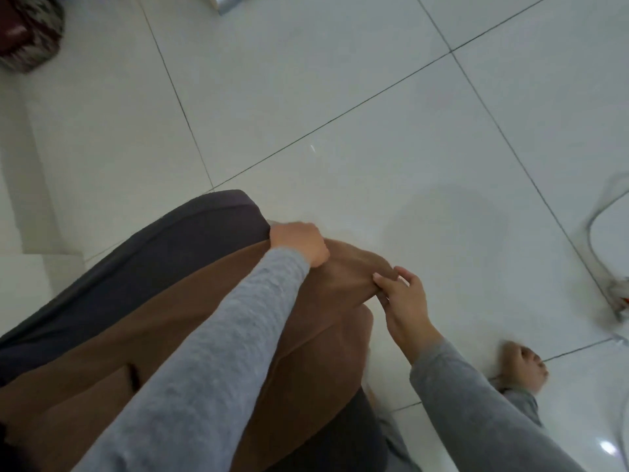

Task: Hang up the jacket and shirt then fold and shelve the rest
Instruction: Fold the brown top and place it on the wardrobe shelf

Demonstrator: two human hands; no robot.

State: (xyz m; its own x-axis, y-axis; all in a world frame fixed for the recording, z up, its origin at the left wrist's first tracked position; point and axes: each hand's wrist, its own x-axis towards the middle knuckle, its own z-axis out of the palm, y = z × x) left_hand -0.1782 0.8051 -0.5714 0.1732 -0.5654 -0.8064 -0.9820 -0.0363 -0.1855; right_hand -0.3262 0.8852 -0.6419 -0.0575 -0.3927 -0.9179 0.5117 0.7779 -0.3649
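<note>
The left hand holds the top edge of a brown garment. Its grip is clamped on the cloth, with the fingers curled over the edge. The right hand is just beside it, lower and to the right. Its grip is clamped too, pinching a corner of the same brown garment between thumb and fingers. Both arms wear grey sleeves.

The brown garment runs from the bottom left corner up to the two hands, in the middle of the view. It has a small dark slit near the left sleeve (maybe a pocket, it is hard to tell). A dark grey cloth lies along its upper side, touching it, and its end bulges out just past the left hand.

Under everything is a white tiled floor with thin dark lines. A bare foot shows at the lower right, blurry. A dark red and grey patterned bundle sits on the floor in the top left corner. A clear plastic thing sits at the right edge, too blurry to name.
</note>
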